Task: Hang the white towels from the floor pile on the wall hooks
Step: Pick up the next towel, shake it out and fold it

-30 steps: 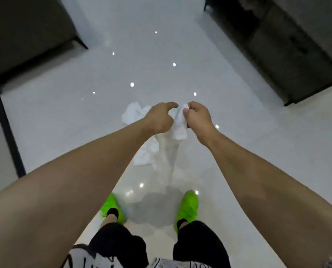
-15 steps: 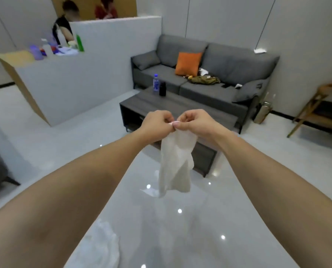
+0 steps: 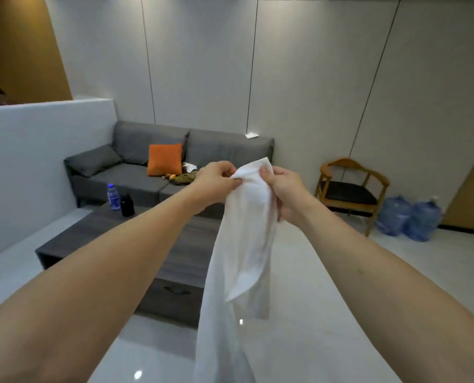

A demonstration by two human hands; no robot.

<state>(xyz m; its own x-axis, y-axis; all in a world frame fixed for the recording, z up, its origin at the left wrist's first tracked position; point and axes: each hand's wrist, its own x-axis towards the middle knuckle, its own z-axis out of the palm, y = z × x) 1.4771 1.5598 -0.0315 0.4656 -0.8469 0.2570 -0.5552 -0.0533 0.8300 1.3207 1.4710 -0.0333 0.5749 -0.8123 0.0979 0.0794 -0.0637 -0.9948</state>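
The left hand [image 3: 216, 180] is pinching the top edge of the white towel [image 3: 244, 244], and just to its right the right hand [image 3: 284, 189] is gripping the same edge. Below both grips, the towel is hanging straight down.

floor [image 3: 327, 313]: glossy white | coffee table [image 3: 136, 239], water jugs [image 3: 408, 218] on it

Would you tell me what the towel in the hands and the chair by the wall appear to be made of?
The towel looks like thin, soft white cloth, matte: it drapes and folds limply. The chair seems to be varnished wood with a dark, probably leather-like padded seat, judging by its warm brown frame.
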